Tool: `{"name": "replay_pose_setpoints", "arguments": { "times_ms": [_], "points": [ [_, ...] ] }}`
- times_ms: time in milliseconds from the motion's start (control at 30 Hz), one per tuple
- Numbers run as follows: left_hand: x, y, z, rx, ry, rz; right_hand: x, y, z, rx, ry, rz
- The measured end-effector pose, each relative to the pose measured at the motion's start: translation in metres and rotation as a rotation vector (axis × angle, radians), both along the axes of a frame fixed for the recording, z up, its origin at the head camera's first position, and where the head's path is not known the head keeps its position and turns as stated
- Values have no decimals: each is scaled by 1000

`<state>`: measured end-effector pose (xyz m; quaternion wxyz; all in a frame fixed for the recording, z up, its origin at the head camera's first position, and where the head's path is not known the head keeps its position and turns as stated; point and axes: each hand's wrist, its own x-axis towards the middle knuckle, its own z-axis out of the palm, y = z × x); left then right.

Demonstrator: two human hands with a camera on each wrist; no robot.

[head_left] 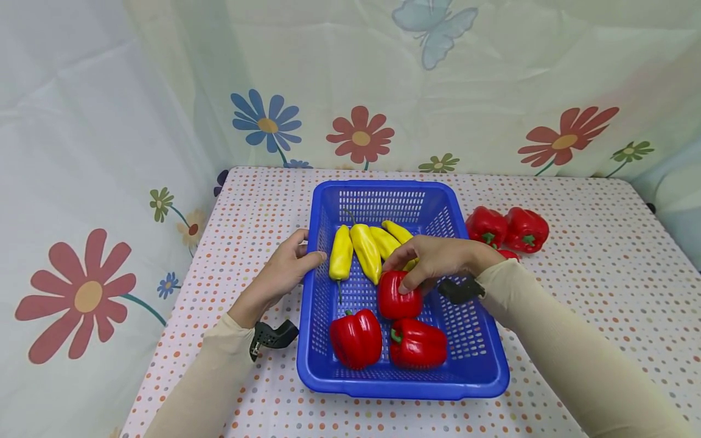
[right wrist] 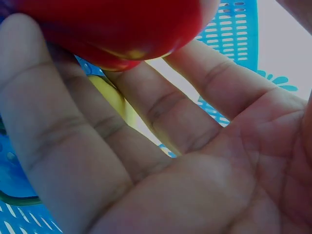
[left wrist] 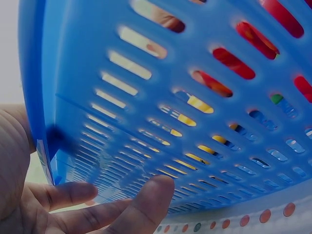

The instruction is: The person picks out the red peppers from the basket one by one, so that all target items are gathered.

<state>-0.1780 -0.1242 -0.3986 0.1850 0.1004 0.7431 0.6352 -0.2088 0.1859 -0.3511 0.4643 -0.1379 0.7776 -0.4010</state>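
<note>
Inside the blue basket (head_left: 402, 389), my right hand (head_left: 440, 258) grips a red bell pepper (head_left: 398, 297) between thumb and fingers; in the right wrist view the red pepper (right wrist: 131, 29) rests against the fingertips. Two more red peppers (head_left: 356, 339) (head_left: 418, 344) lie in the near part of the basket. Several yellow peppers (head_left: 366, 250) lie in its far left and middle. My left hand (head_left: 285, 264) holds the basket's left rim, thumb over the top; the left wrist view shows the fingers against the outside of the slotted wall (left wrist: 97, 29).
More red peppers (head_left: 526, 230) sit on the dotted tablecloth (head_left: 591, 243) just right of the basket, one partly hidden behind my right wrist. A flowered curtain (head_left: 465, 91) hangs behind the table and along its left side.
</note>
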Motion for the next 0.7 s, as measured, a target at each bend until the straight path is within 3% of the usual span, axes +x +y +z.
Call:
{"name": "replay_pose_setpoints", "arguments": {
  "times_ms": [233, 700],
  "points": [
    [0, -1, -1, 9, -1, -3, 0, 2, 3, 26, 75, -22],
    [0, 0, -1, 3, 9, 1, 2, 7, 11, 27, 123, -44]
  ]
}}
